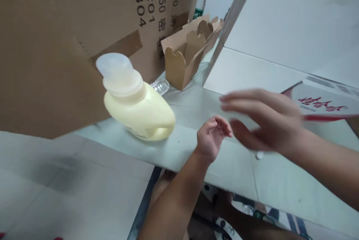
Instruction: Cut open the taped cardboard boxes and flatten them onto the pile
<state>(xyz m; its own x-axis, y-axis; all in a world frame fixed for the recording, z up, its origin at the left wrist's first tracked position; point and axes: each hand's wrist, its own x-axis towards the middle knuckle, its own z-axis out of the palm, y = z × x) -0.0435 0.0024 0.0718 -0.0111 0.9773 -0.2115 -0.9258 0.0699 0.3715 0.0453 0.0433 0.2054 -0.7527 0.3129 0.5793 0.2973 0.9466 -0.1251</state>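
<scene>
My left hand (211, 139) is raised over the pale green tabletop, palm turned up and fingers loosely curved, with nothing visible in it. Just right of it is my right hand (266, 118), blurred by motion. Its fingers are stretched out and its thumb is apart, and it appears to hold nothing. To the left of both hands, a pale yellow jug-like bottle (146, 114) with a handle and a translucent white cap (120, 75) stands on the table, apart from my hands. A small white round piece (260, 155) lies below my right hand.
A large printed cardboard box (56, 45) rises at the left. Behind the bottle are open brown cartons (182, 64) and a clear plastic bottle (161, 86). Another bottle (200, 2) stands farther back. White panels (280, 19) and a red-lettered box (322, 101) are at the right.
</scene>
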